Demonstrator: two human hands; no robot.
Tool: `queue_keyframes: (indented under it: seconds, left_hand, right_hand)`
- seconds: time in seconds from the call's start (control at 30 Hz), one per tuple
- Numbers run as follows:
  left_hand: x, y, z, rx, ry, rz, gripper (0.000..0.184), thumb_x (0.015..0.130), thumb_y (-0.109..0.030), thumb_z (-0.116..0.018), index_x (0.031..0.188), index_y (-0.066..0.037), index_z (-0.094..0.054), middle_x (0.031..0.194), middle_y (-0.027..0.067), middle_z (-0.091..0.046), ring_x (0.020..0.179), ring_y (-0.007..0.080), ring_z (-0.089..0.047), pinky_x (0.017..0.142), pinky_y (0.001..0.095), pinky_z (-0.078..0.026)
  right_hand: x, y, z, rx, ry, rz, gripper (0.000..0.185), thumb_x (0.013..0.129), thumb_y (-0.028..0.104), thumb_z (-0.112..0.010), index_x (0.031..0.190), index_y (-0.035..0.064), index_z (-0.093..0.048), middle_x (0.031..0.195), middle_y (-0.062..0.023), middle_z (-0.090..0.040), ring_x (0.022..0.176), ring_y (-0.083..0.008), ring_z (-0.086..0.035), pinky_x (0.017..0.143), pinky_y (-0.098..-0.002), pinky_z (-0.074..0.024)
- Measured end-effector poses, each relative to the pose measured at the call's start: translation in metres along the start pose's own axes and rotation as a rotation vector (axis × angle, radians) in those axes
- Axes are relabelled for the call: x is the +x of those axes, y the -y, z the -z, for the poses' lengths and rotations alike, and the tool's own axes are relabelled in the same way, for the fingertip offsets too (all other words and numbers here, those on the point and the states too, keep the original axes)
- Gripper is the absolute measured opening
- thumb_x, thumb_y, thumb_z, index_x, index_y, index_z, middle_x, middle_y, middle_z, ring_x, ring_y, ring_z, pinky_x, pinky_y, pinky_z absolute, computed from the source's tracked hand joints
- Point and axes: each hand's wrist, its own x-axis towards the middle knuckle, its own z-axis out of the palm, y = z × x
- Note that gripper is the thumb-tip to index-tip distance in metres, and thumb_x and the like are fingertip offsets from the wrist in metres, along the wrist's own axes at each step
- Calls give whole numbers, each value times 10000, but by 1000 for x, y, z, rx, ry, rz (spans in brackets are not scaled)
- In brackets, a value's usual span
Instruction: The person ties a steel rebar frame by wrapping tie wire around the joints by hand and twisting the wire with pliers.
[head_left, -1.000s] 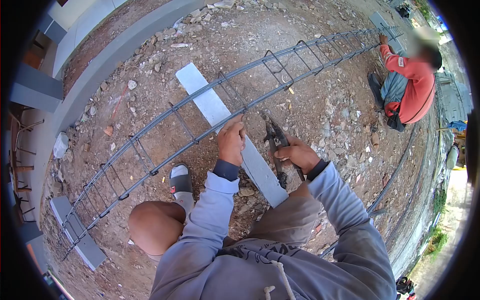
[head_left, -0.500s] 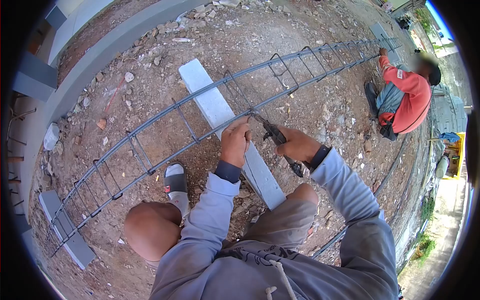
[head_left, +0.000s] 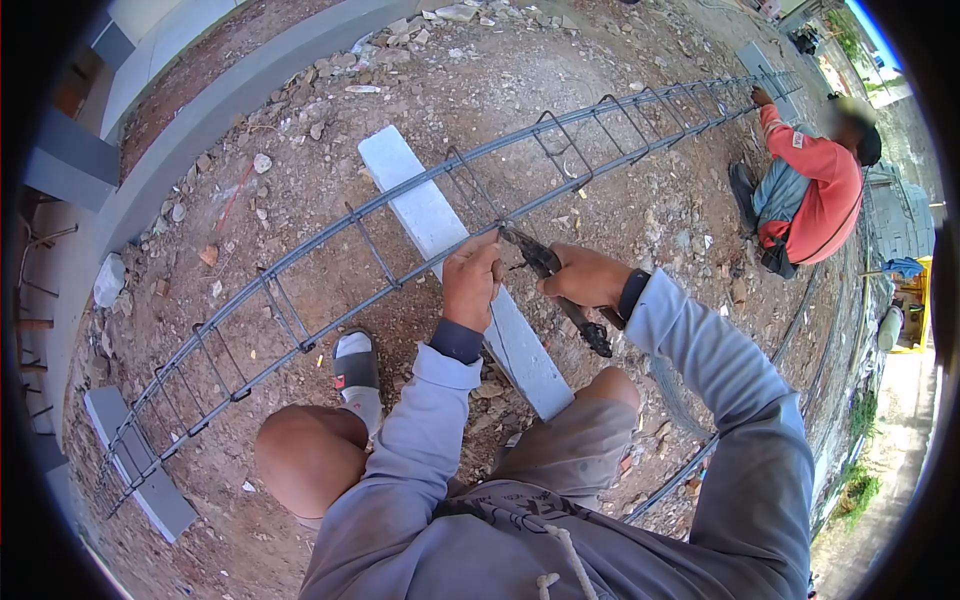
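A long rebar cage [head_left: 360,240] of lengthwise bars and bent stirrups runs diagonally across the view. My left hand [head_left: 470,283] is closed at its lower bar, fingers curled over the steel where the bar crosses a pale block beam. Dark pincers [head_left: 543,262] are gripped in my right hand [head_left: 590,277]. Their jaws touch the lower bar by a stirrup, just right of my left fingers. The handles point down and right, partly hidden by the right hand. Whether a tie wire is in the jaws is too small to tell.
The pale beam [head_left: 412,195] props the cage mid-length; grey boards [head_left: 125,450] lie under its near-left end. A co-worker in a red top [head_left: 820,185] squats at the far end, one hand on the cage. Rubble and loose bars [head_left: 690,465] lie on the ground.
My right hand and the pincers have shifted slightly, the forearm swinging a little outward to the right. My left hand stays at the bar. The view has tilted slightly.
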Motion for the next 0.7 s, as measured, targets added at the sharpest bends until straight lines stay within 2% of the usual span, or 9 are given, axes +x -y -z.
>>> queue_keyframes:
  seconds: [0.1, 0.27, 0.37, 0.5, 0.53, 0.6, 0.63, 0.67, 0.7]
  left_hand:
    - [-2, -1, -1, 74, 1, -28, 284, 849, -159, -602, 1070, 19, -596, 619, -4, -504, 467, 67, -433, 408, 213, -320]
    - [2, 26, -12, 261, -127, -65, 379, 846, -237, -640, 1101, 22, -532, 742, 40, -580, 617, 103, -533, 515, 243, -419]
    - [15, 31, 5, 86, 202, 240, 328, 866, -290, -605, 1047, -18, -574, 832, 42, -603, 704, 153, -567, 627, 315, -473]
    - [22, 29, -24, -352, 220, 370, 243, 882, -253, -559, 995, -38, -557, 789, 33, -583, 721, 183, -572, 686, 369, -501]
    - [25, 31, -30, -413, 206, 379, 231, 883, -246, -552, 988, -40, -552, 764, 26, -569, 715, 186, -570, 690, 374, -504]
    - [27, 41, -35, -603, 290, 363, 162, 883, -207, -536, 950, -59, -546, 664, -4, -498, 649, 183, -547, 671, 372, -504]
    - [28, 44, -36, -582, 281, 332, 140, 885, -194, -528, 940, -66, -540, 653, -7, -488, 642, 182, -542, 667, 369, -502]
    - [29, 46, -37, -561, 272, 301, 118, 888, -181, -521, 930, -72, -535, 642, -10, -477, 634, 181, -537, 664, 365, -501]
    - [29, 48, -36, -544, 260, 272, 96, 890, -169, -513, 921, -79, -530, 630, -13, -467, 626, 181, -532, 660, 362, -499]
  right_hand:
    - [-1, -17, -22, 323, -34, 55, 217, 803, 179, -597, 858, -22, -538, 675, -111, -602, 572, -188, -613, 473, -334, -474]
    - [0, -31, -52, 983, 91, 59, 220, 885, 162, -581, 1022, 8, -505, 830, -110, -608, 640, -233, -635, 533, -352, -540]
    - [2, -41, -66, 1313, 194, 127, 251, 894, 181, -576, 1052, -4, -511, 847, -120, -618, 676, -241, -646, 567, -355, -550]
    - [3, -46, -60, 1247, 209, 121, 295, 934, 253, -524, 1029, -26, -540, 833, -120, -621, 668, -225, -653, 566, -334, -549]
    - [3, -48, -56, 1173, 224, 133, 388, 908, 356, -570, 999, -21, -562, 810, -113, -625, 656, -216, -652, 560, -330, -545]
    - [-3, -44, -40, 812, 73, -18, 493, 855, 446, -617, 994, -25, -567, 805, -116, -628, 655, -209, -655, 556, -322, -544]
    - [-8, -38, -32, 629, -2, -87, 547, 828, 491, -640, 992, -26, -570, 803, -118, -630, 654, -206, -656, 554, -319, -544]
    - [-18, -31, -30, 380, -67, -69, 662, 759, 565, -672, 1004, -42, -571, 812, -155, -640, 703, -265, -668, 601, -362, -548]
    - [-27, -30, -36, 123, -222, 0, 665, 762, 551, -668, 1025, -49, -558, 832, -169, -639, 717, -283, -669, 631, -384, -545]
